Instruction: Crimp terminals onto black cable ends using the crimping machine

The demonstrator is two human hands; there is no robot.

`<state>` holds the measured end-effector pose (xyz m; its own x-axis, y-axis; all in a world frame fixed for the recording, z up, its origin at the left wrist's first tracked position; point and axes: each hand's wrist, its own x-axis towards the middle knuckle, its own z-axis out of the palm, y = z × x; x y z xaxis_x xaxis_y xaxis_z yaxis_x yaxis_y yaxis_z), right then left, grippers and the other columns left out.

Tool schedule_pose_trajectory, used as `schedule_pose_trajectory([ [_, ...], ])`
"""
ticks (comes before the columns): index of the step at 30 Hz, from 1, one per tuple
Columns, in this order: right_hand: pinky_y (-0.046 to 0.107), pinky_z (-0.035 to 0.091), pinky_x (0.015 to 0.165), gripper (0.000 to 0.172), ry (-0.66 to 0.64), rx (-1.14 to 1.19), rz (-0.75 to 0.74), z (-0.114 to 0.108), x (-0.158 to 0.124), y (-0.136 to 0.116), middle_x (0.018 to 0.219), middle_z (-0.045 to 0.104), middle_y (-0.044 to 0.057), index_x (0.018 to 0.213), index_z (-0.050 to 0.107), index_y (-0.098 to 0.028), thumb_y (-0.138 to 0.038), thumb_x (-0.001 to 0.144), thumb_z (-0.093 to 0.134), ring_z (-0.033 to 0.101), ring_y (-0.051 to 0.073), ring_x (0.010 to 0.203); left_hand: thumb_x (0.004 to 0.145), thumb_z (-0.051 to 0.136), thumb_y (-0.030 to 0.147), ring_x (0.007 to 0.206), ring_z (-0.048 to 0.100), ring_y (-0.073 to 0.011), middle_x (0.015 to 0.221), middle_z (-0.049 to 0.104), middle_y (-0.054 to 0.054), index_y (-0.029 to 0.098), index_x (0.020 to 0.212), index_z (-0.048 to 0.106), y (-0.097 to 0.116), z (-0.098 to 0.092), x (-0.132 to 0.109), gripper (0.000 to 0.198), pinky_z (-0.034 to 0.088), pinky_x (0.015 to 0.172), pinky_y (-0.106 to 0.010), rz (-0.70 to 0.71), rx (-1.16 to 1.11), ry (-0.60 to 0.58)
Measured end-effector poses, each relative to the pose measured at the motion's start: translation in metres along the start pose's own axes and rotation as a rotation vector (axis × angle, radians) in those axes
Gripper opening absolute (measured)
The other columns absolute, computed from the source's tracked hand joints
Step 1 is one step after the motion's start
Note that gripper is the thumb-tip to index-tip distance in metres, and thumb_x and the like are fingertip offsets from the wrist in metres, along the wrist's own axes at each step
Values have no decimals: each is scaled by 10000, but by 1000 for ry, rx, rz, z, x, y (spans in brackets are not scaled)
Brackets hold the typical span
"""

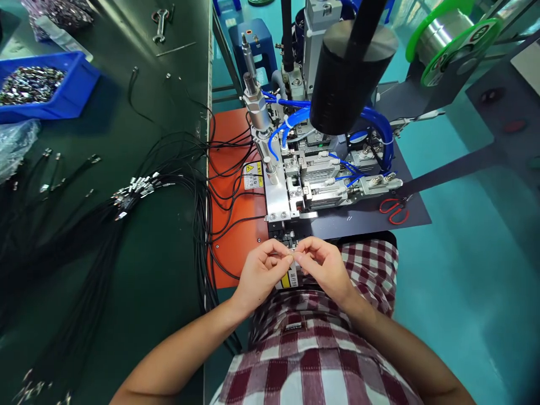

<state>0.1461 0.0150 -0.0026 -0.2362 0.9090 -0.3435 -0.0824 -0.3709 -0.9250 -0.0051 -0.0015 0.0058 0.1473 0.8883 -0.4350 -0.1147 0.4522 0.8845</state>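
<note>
My left hand [269, 269] and my right hand [320, 264] meet at the front end of the machine [278, 197]. Thumb and forefinger of each hand are pinched together, and the fingertips nearly touch. Whatever small piece lies between them is hidden by the fingers. Just beyond my fingertips is the machine's small dark front fixture [288, 236]. A yellow and white label [291, 278] shows below my hands. Black cables [230, 197] run across the orange base plate [236, 230] to the left of the machine.
On the dark green table [169, 315] lie a bundle of cables with metal connectors [135, 194], a blue bin [71, 90] of small metal parts and a wrench [160, 25]. Red-handled scissors [394, 210] rest at the right. A green wire spool [453, 39] and a black cylinder [346, 84] stand above.
</note>
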Motion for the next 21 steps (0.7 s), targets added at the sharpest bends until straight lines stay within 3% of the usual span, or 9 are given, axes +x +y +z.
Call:
schedule_pose_trajectory([
  [7,210,361,469,179,-32,166,23,0,0,12,577,500,-48,774,627,-171,-323,747,717,430,75,487,817,660,347,422,273,-32,460,366,99,166,820,543,-3,-1,0,216,199,426,-157,-19,-12,11],
  [21,221,398,495,161,-16,149,15,-1,0,10,611,536,-34,751,633,-173,-305,729,723,458,85,510,811,664,371,423,291,-38,448,382,94,169,810,550,-4,-2,1,232,232,443,-161,-38,-25,1],
])
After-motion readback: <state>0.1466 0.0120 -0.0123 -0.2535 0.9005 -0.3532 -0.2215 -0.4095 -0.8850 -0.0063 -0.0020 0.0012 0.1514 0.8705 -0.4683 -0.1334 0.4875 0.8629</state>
